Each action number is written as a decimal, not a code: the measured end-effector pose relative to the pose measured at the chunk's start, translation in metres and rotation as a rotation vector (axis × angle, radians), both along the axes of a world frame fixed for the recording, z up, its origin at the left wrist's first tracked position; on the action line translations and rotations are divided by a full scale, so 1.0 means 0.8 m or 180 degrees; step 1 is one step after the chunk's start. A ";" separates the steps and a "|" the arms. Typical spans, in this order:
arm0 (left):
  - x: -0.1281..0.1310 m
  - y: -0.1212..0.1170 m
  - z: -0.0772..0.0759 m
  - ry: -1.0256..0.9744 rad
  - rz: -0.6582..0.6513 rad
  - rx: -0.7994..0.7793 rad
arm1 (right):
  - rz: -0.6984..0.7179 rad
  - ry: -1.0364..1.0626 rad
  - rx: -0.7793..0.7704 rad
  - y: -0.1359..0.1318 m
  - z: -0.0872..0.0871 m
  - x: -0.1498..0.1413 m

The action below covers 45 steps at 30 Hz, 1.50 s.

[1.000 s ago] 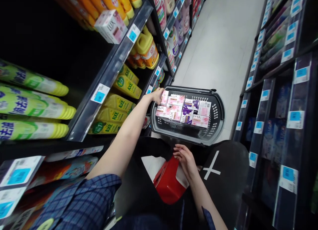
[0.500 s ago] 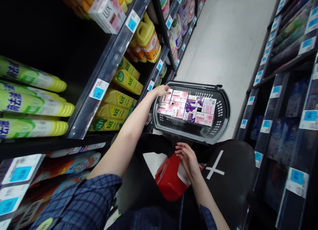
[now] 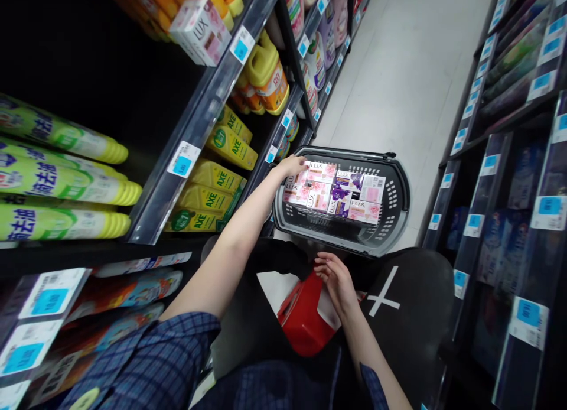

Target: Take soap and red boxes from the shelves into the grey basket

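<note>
My left hand (image 3: 293,166) reaches into the left end of a grey shopping basket (image 3: 325,230). Its fingers are closed on the end of a pink-and-white LUX soap box (image 3: 302,177), which the hand partly covers. Several more LUX boxes lie side by side in the basket, among them a purple one (image 3: 340,201) and a pink one (image 3: 364,211). My right hand (image 3: 335,275) hangs above a red object (image 3: 305,327) between my knees, with fingers loosely bent and apart and nothing in them.
At left, shelves hold yellow AXE bottles (image 3: 233,147), green bottles (image 3: 66,179) and a lone LUX box (image 3: 201,32) by the shelf edge. More shelves (image 3: 527,321) with price tags line the right. Pale aisle floor (image 3: 398,73) stretches ahead.
My left hand has shifted slightly, its fingers drawn closer together at the box's end. The shelf items appear a little farther right as the view moves. My right hand stays nearly still.
</note>
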<state>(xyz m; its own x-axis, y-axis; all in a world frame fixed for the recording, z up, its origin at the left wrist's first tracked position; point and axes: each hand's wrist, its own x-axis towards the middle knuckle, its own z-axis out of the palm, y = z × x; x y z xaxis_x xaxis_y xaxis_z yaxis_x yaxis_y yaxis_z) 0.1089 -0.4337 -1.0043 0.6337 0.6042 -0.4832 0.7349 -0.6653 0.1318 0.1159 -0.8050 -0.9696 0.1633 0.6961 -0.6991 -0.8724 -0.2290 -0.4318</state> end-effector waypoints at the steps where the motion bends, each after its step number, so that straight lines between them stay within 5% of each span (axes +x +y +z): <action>1: 0.000 -0.001 0.001 -0.0026 -0.0006 -0.0002 | 0.0004 -0.0003 0.0011 0.000 0.000 0.000; 12: -0.007 -0.038 0.010 -0.0365 0.0133 0.0414 | -0.0030 0.0000 -0.0001 0.001 0.000 -0.001; 18: -0.041 -0.086 0.018 -0.1010 -0.1056 0.0315 | -0.0040 0.0069 -0.0015 0.002 0.000 0.000; 25: -0.066 -0.133 0.011 -0.0899 -0.1047 0.0749 | 0.0008 -0.0028 0.0002 0.004 0.001 -0.002; 45: -0.071 -0.129 0.005 -0.0673 -0.0856 0.1018 | -0.0074 0.0056 0.0031 0.000 0.003 0.002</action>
